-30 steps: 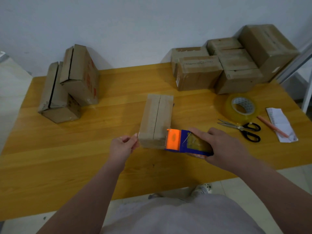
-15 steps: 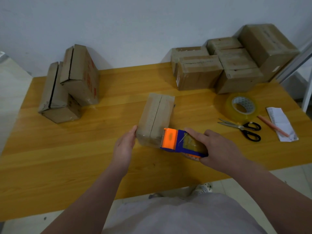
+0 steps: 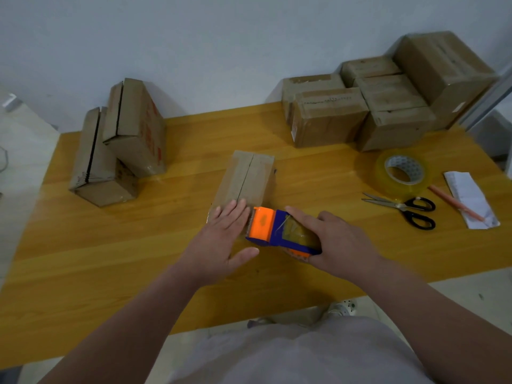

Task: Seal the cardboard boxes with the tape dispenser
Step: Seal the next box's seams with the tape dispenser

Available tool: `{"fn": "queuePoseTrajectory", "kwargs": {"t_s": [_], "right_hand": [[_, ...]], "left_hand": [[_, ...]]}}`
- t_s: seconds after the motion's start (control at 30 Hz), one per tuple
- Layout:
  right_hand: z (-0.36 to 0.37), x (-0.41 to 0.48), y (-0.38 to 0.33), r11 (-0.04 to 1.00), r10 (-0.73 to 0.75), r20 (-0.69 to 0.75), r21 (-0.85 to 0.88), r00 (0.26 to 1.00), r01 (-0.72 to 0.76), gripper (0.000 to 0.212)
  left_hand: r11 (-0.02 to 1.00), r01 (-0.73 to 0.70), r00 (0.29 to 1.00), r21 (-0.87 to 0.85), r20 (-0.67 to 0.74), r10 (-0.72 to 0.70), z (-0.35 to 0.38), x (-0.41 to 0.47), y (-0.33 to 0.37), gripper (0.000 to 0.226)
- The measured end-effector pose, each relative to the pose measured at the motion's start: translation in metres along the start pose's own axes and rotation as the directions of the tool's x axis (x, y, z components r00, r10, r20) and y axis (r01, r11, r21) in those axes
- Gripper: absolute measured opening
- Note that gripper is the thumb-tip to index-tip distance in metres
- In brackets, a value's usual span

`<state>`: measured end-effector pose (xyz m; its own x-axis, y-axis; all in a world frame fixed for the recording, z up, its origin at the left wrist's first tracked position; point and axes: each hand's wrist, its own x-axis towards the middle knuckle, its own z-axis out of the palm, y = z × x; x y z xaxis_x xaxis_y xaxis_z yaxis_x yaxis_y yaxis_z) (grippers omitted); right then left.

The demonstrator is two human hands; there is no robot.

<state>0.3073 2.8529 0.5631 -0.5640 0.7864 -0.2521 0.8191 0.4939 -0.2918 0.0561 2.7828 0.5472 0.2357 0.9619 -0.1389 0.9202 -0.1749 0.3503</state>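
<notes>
A cardboard box (image 3: 245, 177) is lying near the middle of the table (image 3: 83, 259), its centre seam facing up. Its near end is being pressed flat by the left hand (image 3: 221, 239), fingers spread open. The orange-and-blue tape dispenser (image 3: 279, 231) is being gripped by the right hand (image 3: 338, 242) against that same end. Toward the right edge, a tape roll (image 3: 401, 173), scissors (image 3: 407, 209) and a paper slip (image 3: 471, 199) are lying. Stacked boxes (image 3: 368, 103) are sitting at the far right corner, two boxes (image 3: 119, 139) near the far left corner.
</notes>
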Motion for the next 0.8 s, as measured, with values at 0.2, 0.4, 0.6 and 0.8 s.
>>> {"fn": "queuePoseTrajectory", "kwargs": {"t_s": [0.2, 0.4, 0.6, 0.8], "right_hand": [[-0.001, -0.001, 0.001, 0.999, -0.024, 0.006, 0.045, 1.0, 0.023, 0.089], [-0.015, -0.015, 0.015, 0.993, -0.095, -0.019, 0.071, 0.995, 0.096, 0.094], [-0.02, -0.019, 0.018, 0.989, -0.134, -0.003, 0.067, 0.991, 0.134, 0.096], [-0.027, -0.033, 0.033, 0.995, -0.06, 0.003, 0.084, 0.998, 0.059, 0.079]], "left_hand": [[0.997, -0.051, 0.997, 0.066, 0.07, 0.046, -0.002, -0.003, -0.002, 0.096], [0.996, -0.047, 0.993, 0.075, 0.111, 0.039, -0.007, -0.001, 0.001, 0.097], [0.991, -0.026, 0.994, 0.131, 0.112, 0.011, -0.003, 0.001, 0.0, 0.1], [0.985, -0.019, 0.996, 0.171, 0.088, 0.004, -0.002, 0.0, 0.0, 0.094]]}}
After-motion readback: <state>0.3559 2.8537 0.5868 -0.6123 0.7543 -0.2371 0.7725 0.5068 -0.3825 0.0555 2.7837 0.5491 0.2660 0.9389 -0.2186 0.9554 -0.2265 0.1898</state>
